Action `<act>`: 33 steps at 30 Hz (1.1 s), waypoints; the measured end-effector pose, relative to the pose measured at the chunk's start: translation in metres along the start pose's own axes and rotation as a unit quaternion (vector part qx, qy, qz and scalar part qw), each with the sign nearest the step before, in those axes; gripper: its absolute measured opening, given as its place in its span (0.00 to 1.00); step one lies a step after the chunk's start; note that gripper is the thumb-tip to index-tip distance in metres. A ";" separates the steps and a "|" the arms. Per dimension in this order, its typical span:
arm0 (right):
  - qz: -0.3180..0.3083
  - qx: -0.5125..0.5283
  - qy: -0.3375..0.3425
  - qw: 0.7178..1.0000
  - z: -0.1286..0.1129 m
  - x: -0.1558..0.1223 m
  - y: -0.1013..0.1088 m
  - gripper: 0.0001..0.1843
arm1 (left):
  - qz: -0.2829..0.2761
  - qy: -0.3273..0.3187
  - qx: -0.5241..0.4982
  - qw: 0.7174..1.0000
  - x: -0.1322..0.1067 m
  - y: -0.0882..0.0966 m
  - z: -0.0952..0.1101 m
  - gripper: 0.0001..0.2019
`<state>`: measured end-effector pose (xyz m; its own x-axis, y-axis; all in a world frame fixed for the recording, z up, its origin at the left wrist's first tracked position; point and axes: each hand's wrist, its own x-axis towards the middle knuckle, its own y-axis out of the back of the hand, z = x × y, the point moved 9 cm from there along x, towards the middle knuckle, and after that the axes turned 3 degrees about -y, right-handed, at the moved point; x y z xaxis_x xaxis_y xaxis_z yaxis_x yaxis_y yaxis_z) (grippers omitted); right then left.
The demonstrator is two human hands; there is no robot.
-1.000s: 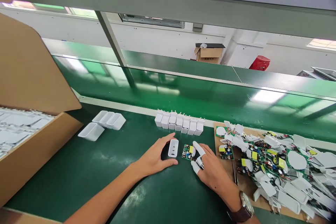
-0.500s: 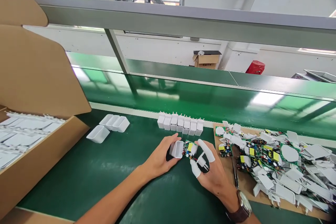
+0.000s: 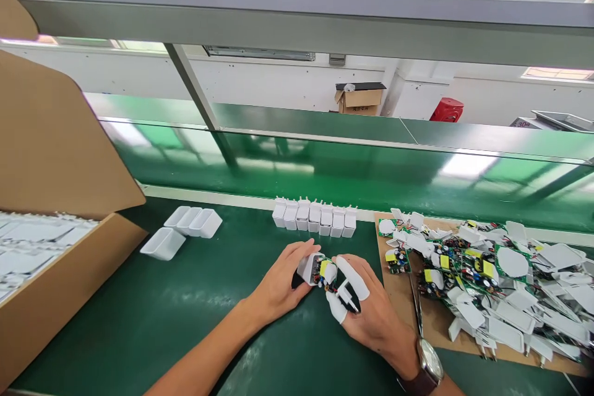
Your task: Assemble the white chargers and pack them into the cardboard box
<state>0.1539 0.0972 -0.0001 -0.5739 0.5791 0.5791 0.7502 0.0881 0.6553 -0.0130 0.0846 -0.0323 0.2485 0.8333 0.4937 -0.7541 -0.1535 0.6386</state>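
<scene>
My left hand (image 3: 281, 281) is closed round a white charger shell (image 3: 307, 266), tipped on its side with the open end to the right. My right hand (image 3: 366, 309), with white finger cots on thumb and fingers, pinches a green circuit board (image 3: 322, 271) with a yellow part, and the board's end sits in the shell's mouth. Both hands hover just above the green belt mat (image 3: 185, 315). A white plug piece (image 3: 346, 294) with wires lies under my right fingers.
A row of several white chargers (image 3: 314, 218) stands behind my hands. Empty white shells (image 3: 183, 229) lie to the left. A cardboard box (image 3: 55, 247) of white parts is at far left. A heap of boards and plug covers (image 3: 482, 278) lies on cardboard at right.
My left hand lifted the shell from the mat and tipped it sideways. My right hand brought the board from beside the shell into its open end.
</scene>
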 end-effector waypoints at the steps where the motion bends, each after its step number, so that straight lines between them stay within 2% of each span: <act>1: -0.002 -0.003 -0.003 1.000 0.000 0.000 -0.001 0.37 | -0.006 0.002 0.002 1.000 0.000 -0.001 -0.001 0.36; 13: -0.029 -0.004 -0.030 0.999 0.010 -0.003 -0.008 0.38 | -0.018 0.006 0.002 1.000 -0.004 -0.009 -0.007 0.39; 33: -0.029 0.001 -0.035 0.999 0.007 0.004 -0.003 0.40 | -0.015 0.013 -0.001 1.000 -0.002 -0.008 -0.005 0.41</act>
<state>0.1516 0.1046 -0.0036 -0.5921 0.6283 0.5046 0.7170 0.1251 0.6857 -0.0105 0.0868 -0.0410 0.2557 0.8507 0.4593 -0.7473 -0.1275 0.6522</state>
